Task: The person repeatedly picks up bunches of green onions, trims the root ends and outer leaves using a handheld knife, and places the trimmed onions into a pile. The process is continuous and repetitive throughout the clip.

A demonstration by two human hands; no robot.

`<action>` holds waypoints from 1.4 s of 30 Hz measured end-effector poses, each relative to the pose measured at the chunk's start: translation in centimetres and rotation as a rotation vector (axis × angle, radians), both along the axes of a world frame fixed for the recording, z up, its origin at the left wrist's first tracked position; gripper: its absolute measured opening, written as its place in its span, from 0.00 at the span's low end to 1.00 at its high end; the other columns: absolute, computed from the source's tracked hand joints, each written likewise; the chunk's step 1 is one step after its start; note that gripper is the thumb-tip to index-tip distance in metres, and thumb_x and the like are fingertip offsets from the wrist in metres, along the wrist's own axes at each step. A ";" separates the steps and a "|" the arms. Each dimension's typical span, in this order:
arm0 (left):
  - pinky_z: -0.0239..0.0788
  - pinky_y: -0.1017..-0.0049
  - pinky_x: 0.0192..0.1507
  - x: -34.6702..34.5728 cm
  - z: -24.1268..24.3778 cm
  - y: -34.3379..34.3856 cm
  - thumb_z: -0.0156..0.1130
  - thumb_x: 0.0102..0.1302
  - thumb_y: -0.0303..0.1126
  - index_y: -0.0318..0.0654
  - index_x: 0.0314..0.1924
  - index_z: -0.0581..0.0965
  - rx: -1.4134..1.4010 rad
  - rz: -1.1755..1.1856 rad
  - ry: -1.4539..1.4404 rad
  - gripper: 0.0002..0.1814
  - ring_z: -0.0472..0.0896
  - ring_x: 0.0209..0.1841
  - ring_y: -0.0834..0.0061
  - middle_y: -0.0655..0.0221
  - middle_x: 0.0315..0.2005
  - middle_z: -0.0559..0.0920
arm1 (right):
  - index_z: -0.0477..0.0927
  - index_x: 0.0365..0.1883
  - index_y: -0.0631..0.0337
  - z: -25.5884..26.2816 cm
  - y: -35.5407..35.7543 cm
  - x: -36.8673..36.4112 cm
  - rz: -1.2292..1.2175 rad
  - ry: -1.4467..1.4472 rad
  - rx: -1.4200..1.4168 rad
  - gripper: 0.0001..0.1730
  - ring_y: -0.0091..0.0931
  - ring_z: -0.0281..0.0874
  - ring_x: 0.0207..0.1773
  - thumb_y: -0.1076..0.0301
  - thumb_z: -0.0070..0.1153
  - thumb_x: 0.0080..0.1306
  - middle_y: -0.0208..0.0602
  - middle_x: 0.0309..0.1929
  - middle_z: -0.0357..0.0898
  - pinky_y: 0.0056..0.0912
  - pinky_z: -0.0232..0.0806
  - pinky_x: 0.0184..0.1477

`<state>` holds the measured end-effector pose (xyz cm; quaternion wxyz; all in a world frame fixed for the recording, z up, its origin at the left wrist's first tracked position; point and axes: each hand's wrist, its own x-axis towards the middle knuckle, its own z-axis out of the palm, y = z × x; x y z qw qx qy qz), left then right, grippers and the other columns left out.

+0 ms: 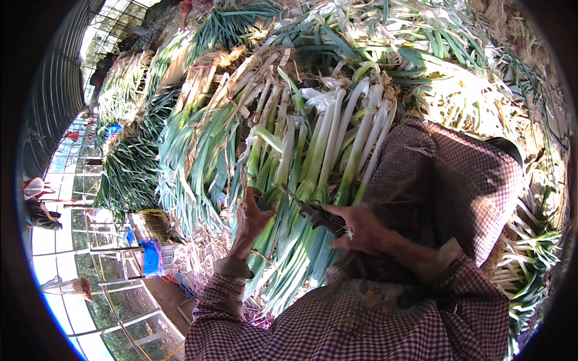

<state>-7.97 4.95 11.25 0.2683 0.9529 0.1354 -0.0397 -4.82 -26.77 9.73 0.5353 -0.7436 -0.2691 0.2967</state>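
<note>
Long green onions [323, 149] with white stalks and green leaves lie side by side before me, roots away from me. My left hand [254, 216] is curled around the green part of an onion at the left of this row; its other fingers are hidden. In my right hand [363, 228] is a dark pistol-shaped tool [318, 214], like an air blow gun. Its narrow nozzle points up and left, just over the leaves and towards my left hand. White peeled skins [318, 98] cling near the root ends.
Unpeeled onions [198, 131] are piled to the left, with more bundles [128, 171] beyond. Loose skins and leaves [456, 92] cover the ground ahead and right. White-stalked onions [519, 266] lie by my right side. My bent knee [402, 158] borders the row. A blue-covered box [153, 258] stands left.
</note>
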 end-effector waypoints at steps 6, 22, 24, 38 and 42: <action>0.75 0.61 0.39 0.0 0.1 -0.3 0.77 0.53 0.35 0.37 0.48 0.70 -0.020 0.008 0.010 0.28 0.84 0.37 0.58 0.56 0.36 0.81 | 0.73 0.66 0.71 -3.1 2.1 1.8 -0.134 -0.076 0.012 0.51 0.45 0.85 0.43 0.59 0.74 0.43 0.55 0.39 0.85 0.46 0.73 0.51; 0.75 0.65 0.47 0.0 -0.5 0.0 0.78 0.48 0.31 0.36 0.50 0.69 -0.128 0.025 0.032 0.32 0.83 0.43 0.60 0.56 0.41 0.80 | 0.75 0.65 0.67 -3.9 5.9 9.3 -0.229 0.009 -0.240 0.49 0.44 0.82 0.56 0.54 0.74 0.45 0.53 0.55 0.82 0.44 0.71 0.61; 0.75 0.65 0.47 0.0 -0.5 0.0 0.79 0.49 0.31 0.36 0.50 0.70 -0.130 0.020 0.034 0.31 0.83 0.44 0.61 0.57 0.41 0.80 | 0.74 0.66 0.66 -4.8 6.6 9.9 -0.265 -0.067 -0.254 0.48 0.43 0.80 0.60 0.54 0.72 0.46 0.52 0.58 0.81 0.44 0.70 0.63; 0.75 0.71 0.44 -0.3 -0.3 0.2 0.80 0.50 0.31 0.35 0.50 0.70 -0.298 0.105 0.071 0.31 0.81 0.40 0.70 0.60 0.38 0.81 | 0.80 0.58 0.64 -5.0 6.3 9.9 -0.132 -0.099 -0.222 0.42 0.43 0.84 0.44 0.54 0.73 0.43 0.49 0.40 0.84 0.43 0.74 0.51; 0.76 0.71 0.43 0.0 0.3 0.5 0.80 0.49 0.30 0.33 0.51 0.70 -0.416 0.142 0.103 0.33 0.82 0.40 0.71 0.59 0.39 0.82 | 0.76 0.60 0.70 -1.7 4.1 7.0 -0.065 -0.071 -0.250 0.45 0.47 0.85 0.46 0.56 0.72 0.44 0.54 0.43 0.85 0.47 0.75 0.53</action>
